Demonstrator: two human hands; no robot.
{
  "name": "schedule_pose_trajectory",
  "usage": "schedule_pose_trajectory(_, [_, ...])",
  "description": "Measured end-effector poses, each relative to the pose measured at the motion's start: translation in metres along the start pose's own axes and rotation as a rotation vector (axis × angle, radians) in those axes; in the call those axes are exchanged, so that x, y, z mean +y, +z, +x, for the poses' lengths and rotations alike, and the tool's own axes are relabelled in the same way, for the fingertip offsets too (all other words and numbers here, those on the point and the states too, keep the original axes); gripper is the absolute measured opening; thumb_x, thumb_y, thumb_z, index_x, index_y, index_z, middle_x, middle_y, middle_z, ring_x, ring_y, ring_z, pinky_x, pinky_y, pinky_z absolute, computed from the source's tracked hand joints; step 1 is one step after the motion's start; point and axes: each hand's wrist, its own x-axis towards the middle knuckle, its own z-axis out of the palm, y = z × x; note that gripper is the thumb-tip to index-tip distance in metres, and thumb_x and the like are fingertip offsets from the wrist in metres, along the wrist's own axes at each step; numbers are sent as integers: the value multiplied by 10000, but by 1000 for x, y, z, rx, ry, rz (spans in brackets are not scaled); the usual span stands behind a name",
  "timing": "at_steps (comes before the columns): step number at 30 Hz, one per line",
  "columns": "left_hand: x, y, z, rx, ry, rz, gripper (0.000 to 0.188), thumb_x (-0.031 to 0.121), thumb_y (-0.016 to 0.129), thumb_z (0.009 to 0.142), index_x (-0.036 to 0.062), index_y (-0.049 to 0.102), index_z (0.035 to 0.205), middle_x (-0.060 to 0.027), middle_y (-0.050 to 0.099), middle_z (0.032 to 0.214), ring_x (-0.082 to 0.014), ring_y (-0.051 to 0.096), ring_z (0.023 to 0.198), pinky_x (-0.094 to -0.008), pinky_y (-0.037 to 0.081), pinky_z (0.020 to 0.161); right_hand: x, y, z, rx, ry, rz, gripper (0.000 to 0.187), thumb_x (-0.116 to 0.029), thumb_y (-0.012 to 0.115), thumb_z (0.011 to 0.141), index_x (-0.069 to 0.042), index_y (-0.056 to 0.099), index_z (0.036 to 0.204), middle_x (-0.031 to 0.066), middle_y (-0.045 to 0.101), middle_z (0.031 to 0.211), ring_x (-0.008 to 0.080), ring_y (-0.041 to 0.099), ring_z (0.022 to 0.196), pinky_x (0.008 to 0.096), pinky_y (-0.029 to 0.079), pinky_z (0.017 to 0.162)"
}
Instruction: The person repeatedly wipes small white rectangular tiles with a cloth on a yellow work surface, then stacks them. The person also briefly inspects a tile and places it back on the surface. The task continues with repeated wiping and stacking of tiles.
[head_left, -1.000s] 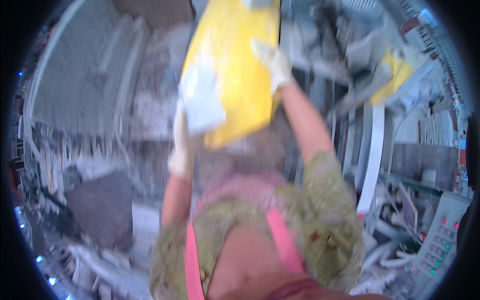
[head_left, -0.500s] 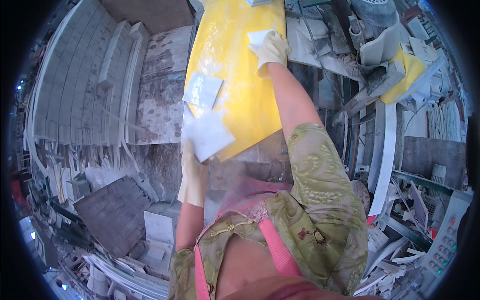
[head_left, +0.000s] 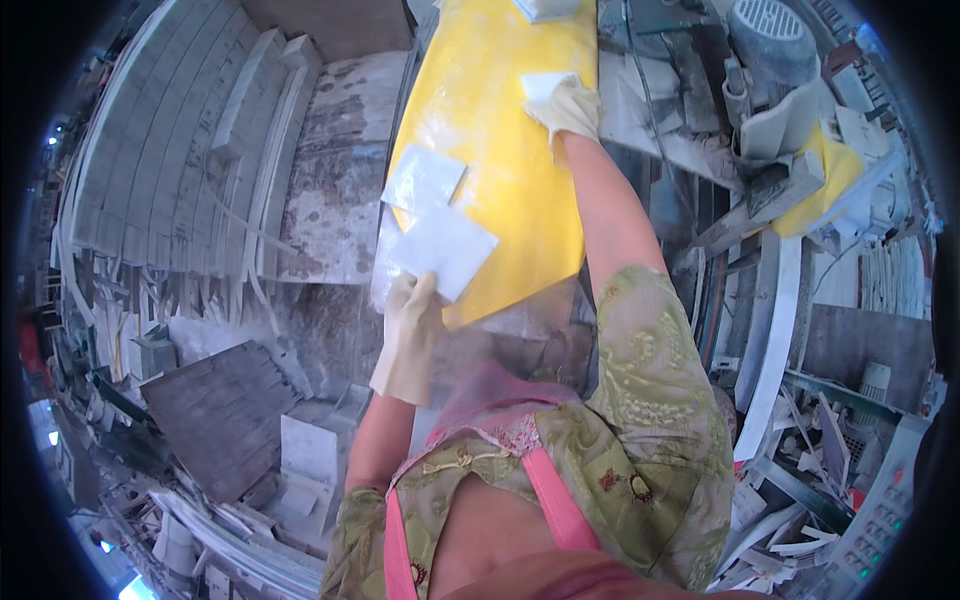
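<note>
Partly, the gloved hands [head_left: 410, 322] hide the white pieces [head_left: 448, 250] they touch.

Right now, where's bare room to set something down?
Free: the yellow sheet between right hand and near edge, right of the nearer pale tile; the stained board between grey slabs and sheet. Crowded: the sheet's left edge, with the farther pale tile and left hand; right of the sheet, around the grilled grey housing.

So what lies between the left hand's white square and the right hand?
Only the yellow sheet shows between the white square and the right hand in the head view; no other piece lies there.
</note>
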Motion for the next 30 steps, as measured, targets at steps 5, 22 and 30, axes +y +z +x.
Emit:
schedule_pose_trajectory(5, [9, -16, -1, -28, 67, -96, 532, 298, 592, 995, -82, 496, 1355, -143, 672, 1203, -228, 704, 983, -325, 584, 759, -3, -36, 38, -53, -371, 243, 388, -424, 686, 860, -96, 673, 1066, 90, 734, 872, 222, 704, 837, 372, 533, 719])
schedule_pose_trajectory(22, [25, 2, -43, 298, 98, -205, 618, 399, 696, 933, -107, 555, 1258, -157, 704, 1083, -225, 708, 833, -312, 563, 656, -123, -174, 223, 417, -205, -89, 915, -671, 759, 662, -153, 551, 1387, 165, 737, 1125, 348, 701, 1064, 429, 536, 942])
schedule_pose_trajectory(30, [33, 14, -44, 360, 68, -194, 629, 453, 718, 930, -95, 579, 1204, -125, 696, 1049, -182, 679, 860, -295, 526, 742, -118, -177, 263, 460, -204, -90, 928, -652, 771, 654, -147, 541, 1398, 171, 731, 1144, 347, 697, 1078, 432, 535, 943])
